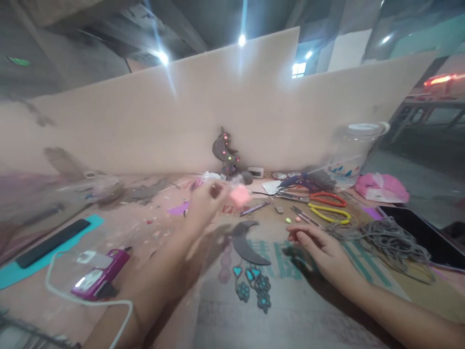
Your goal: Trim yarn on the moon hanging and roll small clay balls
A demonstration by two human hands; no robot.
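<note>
My left hand (208, 196) is raised over the far middle of the table, its fingers pinched together and smeared by motion. Right beside its fingertips is a blurred pink lump (240, 195); whether the fingers hold it is unclear. My right hand (319, 245) hovers low at the right, fingers loosely apart and holding nothing. Just beyond its fingertips lie a yellow-green ball (288, 220) and a small pink ball (298, 219). Between both hands a dark grey crescent moon (247, 245) lies flat, with turquoise-filled hearts (253, 274) and flowers (263, 300) below it.
A decorated crescent (222, 148) stands against the back board. At the right are yellow-handled pliers (329, 213), an orange-handled tool (327, 198), a glue gun (298, 180), grey cord (394, 240), a tablet (425, 235) and a clear jug (352, 155). A purple device (101, 274) with white cable sits left.
</note>
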